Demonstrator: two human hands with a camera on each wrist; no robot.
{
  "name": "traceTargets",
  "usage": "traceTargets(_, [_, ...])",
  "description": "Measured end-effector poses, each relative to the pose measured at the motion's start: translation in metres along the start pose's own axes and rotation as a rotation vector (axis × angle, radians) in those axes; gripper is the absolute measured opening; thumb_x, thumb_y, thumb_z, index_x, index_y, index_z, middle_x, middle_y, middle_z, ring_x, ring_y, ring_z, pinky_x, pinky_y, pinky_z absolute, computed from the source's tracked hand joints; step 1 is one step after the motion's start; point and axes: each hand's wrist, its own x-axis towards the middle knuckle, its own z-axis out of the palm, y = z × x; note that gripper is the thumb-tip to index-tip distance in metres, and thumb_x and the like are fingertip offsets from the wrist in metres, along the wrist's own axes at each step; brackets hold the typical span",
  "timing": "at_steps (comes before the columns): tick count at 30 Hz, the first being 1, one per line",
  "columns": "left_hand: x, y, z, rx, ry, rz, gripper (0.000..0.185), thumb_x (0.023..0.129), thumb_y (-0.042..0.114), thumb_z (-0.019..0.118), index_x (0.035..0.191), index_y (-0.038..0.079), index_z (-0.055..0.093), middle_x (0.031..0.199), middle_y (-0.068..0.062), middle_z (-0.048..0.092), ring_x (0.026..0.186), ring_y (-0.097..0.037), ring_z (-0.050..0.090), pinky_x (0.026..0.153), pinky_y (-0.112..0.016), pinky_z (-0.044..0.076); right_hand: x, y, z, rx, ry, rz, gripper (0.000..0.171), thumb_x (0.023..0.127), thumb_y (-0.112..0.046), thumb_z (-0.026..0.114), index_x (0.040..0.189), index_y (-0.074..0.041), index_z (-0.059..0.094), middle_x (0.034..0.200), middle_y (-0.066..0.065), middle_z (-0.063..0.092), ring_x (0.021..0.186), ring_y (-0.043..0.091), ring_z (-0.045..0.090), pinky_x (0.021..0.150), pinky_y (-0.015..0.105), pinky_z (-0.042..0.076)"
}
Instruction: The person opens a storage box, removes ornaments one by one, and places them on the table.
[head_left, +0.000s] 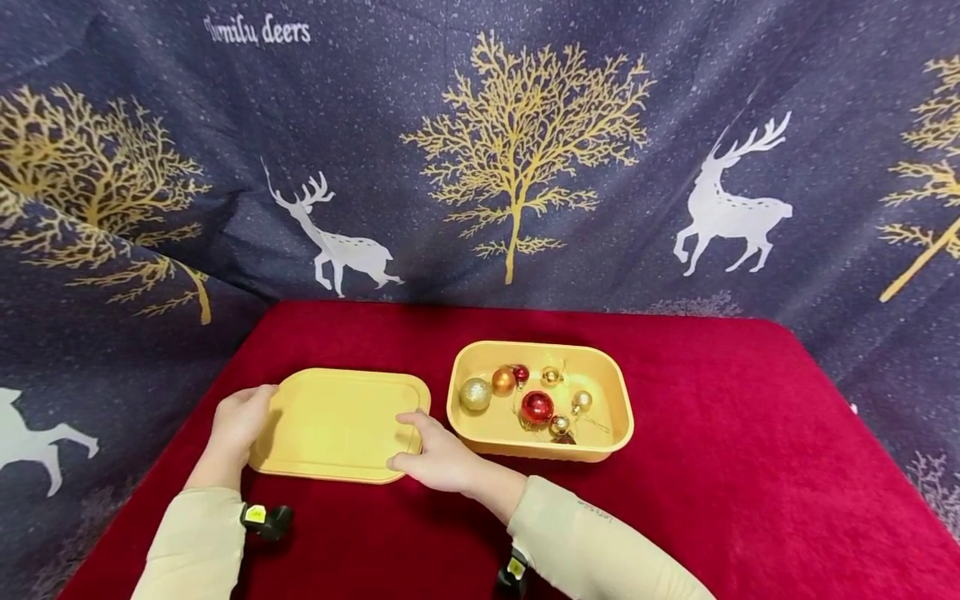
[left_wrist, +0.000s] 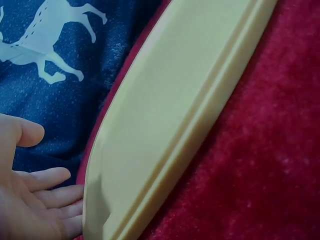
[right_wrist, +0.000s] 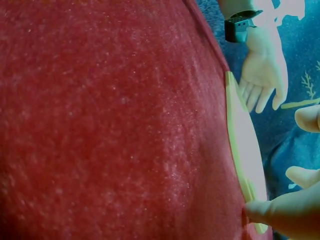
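A flat yellow lid (head_left: 337, 425) lies on the red cloth. My left hand (head_left: 251, 412) is at its left edge, and in the left wrist view its straight fingers (left_wrist: 55, 190) touch the lid's rim (left_wrist: 165, 125). My right hand (head_left: 420, 437) rests on the lid's right front corner. In the right wrist view its thumb (right_wrist: 280, 212) touches the lid's edge (right_wrist: 245, 150), with the fingers spread above. To the right stands an open yellow box (head_left: 540, 454). It holds a red ball (head_left: 537, 407), a gold glitter ball (head_left: 476, 393) and several smaller ornaments.
The red cloth (head_left: 712, 467) covers the table, with bare cloth right of the box and in front of the lid. A dark blue backdrop (head_left: 525, 167) printed with deer and gold trees hangs behind and drapes down both sides.
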Motion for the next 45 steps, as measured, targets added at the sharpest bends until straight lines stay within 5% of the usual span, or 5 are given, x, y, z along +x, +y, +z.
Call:
traceTargets(8, [-0.006,0.009,0.010,0.155,-0.068,0.074,0.063,0.097,0.035,0.038,0.140,-0.009,0.034,0.145,-0.032,0.031,0.133,-0.043,0.030,0.110,-0.052,0.028,-0.001,-0.002,-0.003,-0.028,-0.014,-0.020,0.060,0.085,-0.030,0.062,0.140,-0.016,0.043,0.154,0.011,0.029,0.141,0.025,0.028,0.114,0.043,0.029])
traceTargets(14, [-0.010,0.021,0.021,0.193,-0.088,0.146,0.062,0.096,0.035,0.040,0.143,-0.005,0.033,0.144,-0.033,0.032,0.132,-0.044,0.033,0.107,-0.052,0.032,-0.006,-0.006,-0.013,0.020,0.003,-0.087,0.050,0.087,-0.031,0.060,0.133,-0.014,0.053,0.145,0.006,0.045,0.133,0.026,0.041,0.107,0.042,0.040])
traceTargets(23, [-0.026,0.041,0.044,0.063,-0.152,0.223,0.056,0.097,0.028,0.043,0.143,-0.003,0.034,0.145,-0.027,0.037,0.129,-0.038,0.040,0.104,-0.046,0.037,-0.016,-0.010,-0.032,0.143,0.047,-0.197,0.030,0.090,-0.019,0.058,0.118,-0.008,0.063,0.114,0.013,0.067,0.105,0.016,0.064,0.087,0.024,0.051])
traceTargets(37, [-0.048,0.064,0.098,-0.073,-0.284,0.314,0.047,0.096,0.024,0.049,0.136,0.000,0.046,0.131,-0.021,0.056,0.124,-0.031,0.049,0.105,-0.043,0.041,-0.030,0.005,-0.071,0.120,0.196,-0.389,0.021,0.091,-0.013,0.060,0.108,-0.002,0.067,0.106,0.014,0.068,0.092,0.009,0.063,0.081,0.018,0.052])
traceTargets(45, [-0.061,0.073,0.127,-0.122,-0.336,0.319,0.044,0.093,0.021,0.053,0.132,0.001,0.051,0.129,-0.020,0.057,0.117,-0.030,0.054,0.089,-0.038,0.051,-0.038,0.021,-0.087,0.030,0.267,-0.341,0.024,0.090,-0.014,0.062,0.109,-0.001,0.066,0.110,0.013,0.067,0.085,0.011,0.065,0.073,0.020,0.054])
